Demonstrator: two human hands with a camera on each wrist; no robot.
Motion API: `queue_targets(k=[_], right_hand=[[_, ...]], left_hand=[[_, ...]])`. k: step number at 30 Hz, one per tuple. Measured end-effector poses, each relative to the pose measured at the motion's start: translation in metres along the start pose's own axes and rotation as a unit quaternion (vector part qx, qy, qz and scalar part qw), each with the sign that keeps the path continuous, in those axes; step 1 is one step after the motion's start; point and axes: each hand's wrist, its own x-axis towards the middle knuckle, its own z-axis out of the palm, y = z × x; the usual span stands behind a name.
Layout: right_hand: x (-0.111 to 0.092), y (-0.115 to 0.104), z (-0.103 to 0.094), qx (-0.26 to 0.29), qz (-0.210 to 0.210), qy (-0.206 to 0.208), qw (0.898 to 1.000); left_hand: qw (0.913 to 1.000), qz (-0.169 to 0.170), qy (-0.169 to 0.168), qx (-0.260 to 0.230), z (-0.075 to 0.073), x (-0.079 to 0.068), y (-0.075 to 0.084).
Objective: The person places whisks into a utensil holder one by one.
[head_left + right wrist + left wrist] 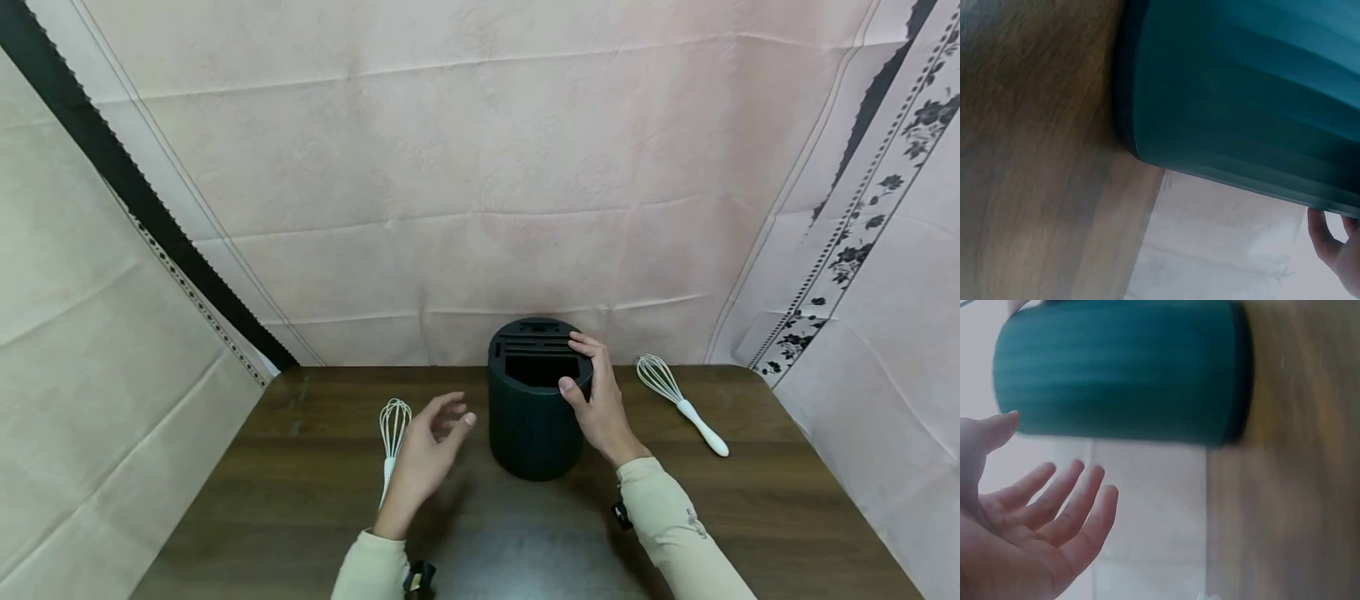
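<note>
A dark green round utensil holder [534, 433] stands upright on the table, with slots and a larger opening in its top. My right hand [600, 400] grips its upper right rim, the thumb by the opening and the fingers over the far side. That hand [1340, 250] shows only partly at the edge of the right wrist view. Left of the holder, and apart from it, my left hand [427, 454] is raised with loosely bent fingers and holds nothing. In the left wrist view the palm [1029, 550] faces up beside the green wall. A white-handled whisk [389, 467] lies partly hidden behind the left hand.
Another white whisk [701, 429] lies on the right side of the brown wooden table [315, 483]. Light cloth [487, 167] hangs behind the table's far edge and along both sides.
</note>
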Motion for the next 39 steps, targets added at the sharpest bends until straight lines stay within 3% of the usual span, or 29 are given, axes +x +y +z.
queue_targets(k=[4,7,13,19,24,28,35,39], right_hand=[[0.001,0.0,0.002,0.004,-0.001,0.01,1.0],[0.001,-0.002,0.003,0.015,-0.006,0.015,1.0],[0.0,-0.031,-0.002,0.036,-0.002,0.021,0.999],[0.001,-0.042,-0.005,0.041,0.0,0.027,0.999],[0.001,-0.04,0.0,0.036,-0.008,0.027,0.999],[-0.001,-0.038,0.0,0.034,-0.016,0.024,0.999],[0.0,-0.036,-0.002,0.031,-0.019,0.026,0.999],[-0.001,-0.022,0.0,0.023,-0.01,0.011,1.0]], left_hand=[[0.9986,-0.016,0.031,0.039,-0.03,-0.001,-0.006],[0.9955,-0.047,0.048,0.067,-0.05,-0.004,-0.017],[0.99,-0.133,0.041,-0.024,-0.075,-0.007,-0.049],[0.9799,-0.196,0.034,-0.017,-0.09,-0.005,-0.08],[0.9711,-0.238,0.014,0.002,-0.096,-0.009,-0.096],[0.9678,-0.251,0.0,0.017,-0.091,-0.011,-0.099],[0.9723,-0.211,-0.01,0.1,-0.082,-0.005,-0.098],[0.9685,-0.204,-0.006,0.143,-0.079,-0.002,-0.101]])
